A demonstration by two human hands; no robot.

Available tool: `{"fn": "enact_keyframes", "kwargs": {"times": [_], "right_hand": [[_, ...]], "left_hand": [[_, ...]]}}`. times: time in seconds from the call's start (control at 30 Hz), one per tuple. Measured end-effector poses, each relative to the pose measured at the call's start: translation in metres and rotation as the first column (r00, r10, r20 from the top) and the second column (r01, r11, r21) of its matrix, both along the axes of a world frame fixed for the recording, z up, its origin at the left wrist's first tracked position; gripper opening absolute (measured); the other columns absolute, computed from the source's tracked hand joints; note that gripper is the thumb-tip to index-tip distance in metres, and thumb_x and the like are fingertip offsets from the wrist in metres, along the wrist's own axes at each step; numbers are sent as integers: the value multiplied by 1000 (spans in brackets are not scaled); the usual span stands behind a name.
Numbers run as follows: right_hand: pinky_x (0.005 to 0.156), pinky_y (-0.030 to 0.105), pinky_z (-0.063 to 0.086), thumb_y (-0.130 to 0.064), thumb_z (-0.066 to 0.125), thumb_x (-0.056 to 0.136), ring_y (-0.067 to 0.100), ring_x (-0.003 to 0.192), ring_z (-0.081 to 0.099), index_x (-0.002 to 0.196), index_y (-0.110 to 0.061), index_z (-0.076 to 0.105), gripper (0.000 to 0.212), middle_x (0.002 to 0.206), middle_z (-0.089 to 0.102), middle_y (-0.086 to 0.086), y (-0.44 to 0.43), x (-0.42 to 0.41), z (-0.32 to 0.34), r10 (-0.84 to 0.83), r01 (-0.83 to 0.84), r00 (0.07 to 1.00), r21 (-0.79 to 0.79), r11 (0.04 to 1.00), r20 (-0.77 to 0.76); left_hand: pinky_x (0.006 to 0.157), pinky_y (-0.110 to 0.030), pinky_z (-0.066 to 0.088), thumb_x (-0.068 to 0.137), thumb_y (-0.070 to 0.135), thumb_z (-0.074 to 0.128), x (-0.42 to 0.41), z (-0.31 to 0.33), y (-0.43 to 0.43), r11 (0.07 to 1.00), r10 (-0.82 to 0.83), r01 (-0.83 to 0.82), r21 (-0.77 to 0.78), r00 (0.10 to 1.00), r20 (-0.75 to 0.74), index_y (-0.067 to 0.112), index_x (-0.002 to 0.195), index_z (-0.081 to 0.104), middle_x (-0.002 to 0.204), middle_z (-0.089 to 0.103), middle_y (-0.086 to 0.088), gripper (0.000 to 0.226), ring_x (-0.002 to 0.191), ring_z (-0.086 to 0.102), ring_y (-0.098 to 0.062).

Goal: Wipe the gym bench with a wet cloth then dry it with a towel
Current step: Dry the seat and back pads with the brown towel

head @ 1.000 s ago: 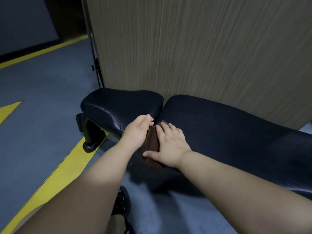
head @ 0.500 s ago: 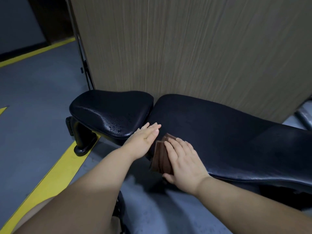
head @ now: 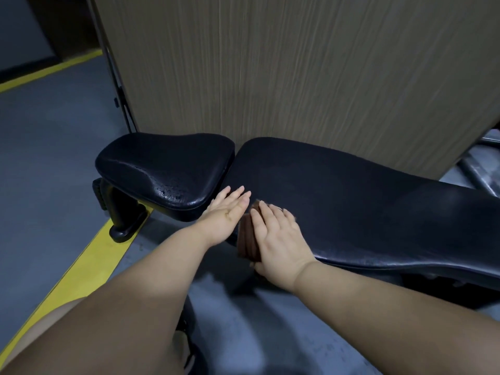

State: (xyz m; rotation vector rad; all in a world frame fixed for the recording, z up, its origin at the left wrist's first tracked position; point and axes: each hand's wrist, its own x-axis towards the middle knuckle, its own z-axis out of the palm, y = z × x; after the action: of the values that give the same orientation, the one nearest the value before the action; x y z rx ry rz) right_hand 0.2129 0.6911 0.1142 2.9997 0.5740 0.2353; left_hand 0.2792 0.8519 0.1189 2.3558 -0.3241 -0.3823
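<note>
Hands flat, released: right hand point(head: 278, 239) on cloth point(head: 247, 240) atop bench point(head: 351, 207), left hand point(head: 226, 212) beside.

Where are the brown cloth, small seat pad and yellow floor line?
brown cloth point(head: 247, 239): head view, its folded edge.
small seat pad point(head: 167, 163): head view, top surface.
yellow floor line point(head: 97, 266): head view, mid-stripe.
</note>
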Motion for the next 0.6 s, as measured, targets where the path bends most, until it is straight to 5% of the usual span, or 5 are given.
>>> {"fn": "enact_keyframes", "kwargs": {"times": [0.3, 0.6], "right_hand": [[103, 47, 42, -52, 85, 42, 37, 119, 55, 132, -2, 49, 109, 131, 55, 19, -40, -16, -6, 76, -76, 996, 11, 997, 52], [108, 44, 29, -50, 86, 44, 37, 123, 50, 135, -4, 40, 112, 133, 52, 19, -123, -42, -6, -35, 35, 999, -3, 999, 42]], "left_hand": [[121, -38, -3, 100, 56, 8, -3, -4, -1, 991, -15, 11, 136, 999, 32, 41, 151, 20, 158, 6, 28, 55, 145, -11, 3], [121, -35, -2, 100, 55, 12, -3, -9, -3, 984, -25, 9, 176, 996, 87, 41, 152, 17, 158, 3, 27, 54, 145, -13, 2]]}}
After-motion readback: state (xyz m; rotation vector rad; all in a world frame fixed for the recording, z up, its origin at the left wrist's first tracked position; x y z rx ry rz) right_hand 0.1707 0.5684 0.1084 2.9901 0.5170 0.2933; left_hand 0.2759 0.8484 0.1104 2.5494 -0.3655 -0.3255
